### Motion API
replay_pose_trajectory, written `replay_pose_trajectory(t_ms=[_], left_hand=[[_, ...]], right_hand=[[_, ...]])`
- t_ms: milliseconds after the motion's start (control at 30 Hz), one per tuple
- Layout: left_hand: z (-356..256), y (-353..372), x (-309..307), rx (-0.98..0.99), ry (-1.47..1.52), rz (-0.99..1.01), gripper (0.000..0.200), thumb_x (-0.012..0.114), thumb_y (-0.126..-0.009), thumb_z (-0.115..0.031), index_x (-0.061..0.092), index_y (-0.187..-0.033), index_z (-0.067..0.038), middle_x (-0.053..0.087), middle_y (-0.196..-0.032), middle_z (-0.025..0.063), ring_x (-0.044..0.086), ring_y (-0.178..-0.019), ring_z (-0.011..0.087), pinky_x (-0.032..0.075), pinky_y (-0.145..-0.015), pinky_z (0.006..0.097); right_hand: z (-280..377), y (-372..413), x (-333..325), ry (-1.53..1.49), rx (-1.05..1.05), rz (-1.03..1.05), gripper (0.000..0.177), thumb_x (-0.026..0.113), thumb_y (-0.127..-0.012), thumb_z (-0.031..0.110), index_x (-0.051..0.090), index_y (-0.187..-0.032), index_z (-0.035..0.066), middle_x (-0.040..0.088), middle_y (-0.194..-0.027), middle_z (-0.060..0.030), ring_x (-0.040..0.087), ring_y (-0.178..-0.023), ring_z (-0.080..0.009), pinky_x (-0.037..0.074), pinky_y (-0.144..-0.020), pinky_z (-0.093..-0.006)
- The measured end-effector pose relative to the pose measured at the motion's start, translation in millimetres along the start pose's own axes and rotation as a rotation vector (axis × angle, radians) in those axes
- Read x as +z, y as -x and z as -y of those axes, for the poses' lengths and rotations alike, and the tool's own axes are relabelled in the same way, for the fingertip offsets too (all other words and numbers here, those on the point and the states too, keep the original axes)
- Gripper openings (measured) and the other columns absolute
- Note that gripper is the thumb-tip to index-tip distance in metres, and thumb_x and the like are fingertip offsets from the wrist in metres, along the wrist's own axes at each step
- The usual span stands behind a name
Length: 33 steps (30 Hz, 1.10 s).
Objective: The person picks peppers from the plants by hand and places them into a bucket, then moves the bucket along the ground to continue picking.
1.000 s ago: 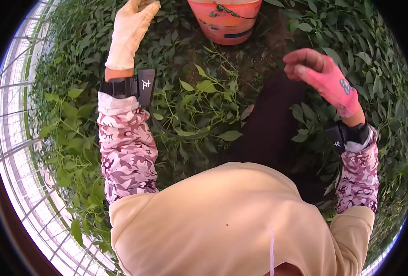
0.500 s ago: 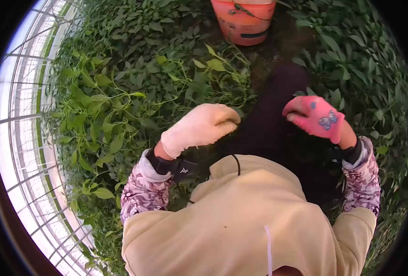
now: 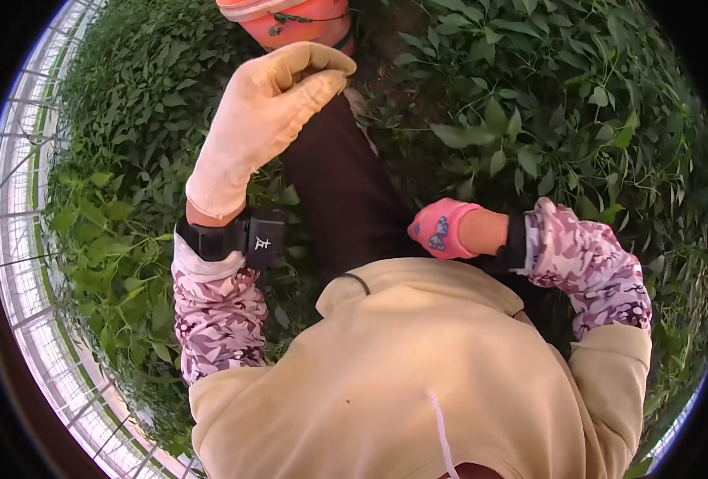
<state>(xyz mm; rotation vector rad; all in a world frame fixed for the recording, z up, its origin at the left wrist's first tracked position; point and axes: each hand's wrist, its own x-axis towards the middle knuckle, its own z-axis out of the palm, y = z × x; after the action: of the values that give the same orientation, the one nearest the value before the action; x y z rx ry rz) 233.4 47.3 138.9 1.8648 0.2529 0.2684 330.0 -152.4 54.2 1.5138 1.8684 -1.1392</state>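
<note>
Bucket (image 3: 316,30), reddish orange with a pale rim, stands at the top edge of the view, partly cut off, just beyond the left hand (image 3: 344,73). That hand wears a whitish glove, yellowed at the fingers, and its knuckles overlap the bucket's lower wall from this angle; whether they touch it I cannot tell. Its fingers bend over toward the thumb, with a dark gap between them near the palm; whether the tips meet, I cannot tell.

The right hand (image 3: 442,229), in a pink glove with a blue butterfly print, is well apart from the bucket, low and close to the body. It lies against or just above the dark trousers (image 3: 334,191), near the hem of the beige top (image 3: 418,343). Its fingers are turned out of sight, so I cannot tell if it is closed or gripping anything.

A black strap (image 3: 210,239) with a box rings the left wrist, and a dark band (image 3: 516,242) the right. Leafy plants (image 3: 545,112) crowd both sides of the outstretched leg, with brown soil (image 3: 386,48) showing to the right of the bucket. A pale framework (image 3: 23,239) curves along the left edge.
</note>
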Motion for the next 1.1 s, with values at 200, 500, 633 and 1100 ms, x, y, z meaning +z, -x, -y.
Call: replay_pose_trajectory(t_ms=[200,500,633,1100], left_hand=[[24,-61,4,0.018,0.042,0.063,0.021,0.054,-0.088,-0.01,0.057,-0.104,0.003,0.06,-0.092,0.0035,0.055,-0.088,0.0089,0.044,-0.08,0.0209],[61,-141,20,-0.116,-0.391,0.559,0.019,0.053,-0.08,-0.014,0.061,-0.087,0.001,0.06,-0.07,0.0103,0.058,-0.061,0.0192,0.044,-0.053,0.0313],[107,-119,91,0.196,-0.87,0.975,0.02,0.055,-0.071,-0.019,0.065,-0.072,-0.002,0.06,-0.069,0.0178,0.058,-0.065,0.0346,0.046,-0.058,0.0412],[181,-81,94,-0.317,-0.467,0.45,0.072,0.064,-0.07,-0.046,0.046,-0.117,0.006,0.059,-0.099,0.0253,0.059,-0.092,0.0314,0.045,-0.082,0.0361]], right_hand=[[-78,-131,94,-0.15,-0.164,-0.196,0.014,0.06,-0.068,0.012,0.065,-0.078,0.003,0.063,-0.077,-0.0121,0.061,-0.071,-0.0283,0.049,-0.062,-0.0342],[-117,-110,75,-0.639,0.242,-0.056,0.033,0.044,-0.083,0.03,0.055,-0.105,0.007,0.053,-0.11,-0.0142,0.05,-0.101,-0.0271,0.04,-0.087,-0.0372],[-117,-142,88,0.003,0.333,-1.066,0.038,0.041,-0.08,0.013,0.047,-0.116,0.003,0.045,-0.122,-0.0191,0.041,-0.115,-0.0343,0.029,-0.1,-0.045],[-164,-72,15,-0.316,0.411,-0.979,0.021,0.051,-0.081,0.019,0.059,-0.096,0.007,0.062,-0.091,-0.0138,0.059,-0.083,-0.0311,0.048,-0.072,-0.0381]])
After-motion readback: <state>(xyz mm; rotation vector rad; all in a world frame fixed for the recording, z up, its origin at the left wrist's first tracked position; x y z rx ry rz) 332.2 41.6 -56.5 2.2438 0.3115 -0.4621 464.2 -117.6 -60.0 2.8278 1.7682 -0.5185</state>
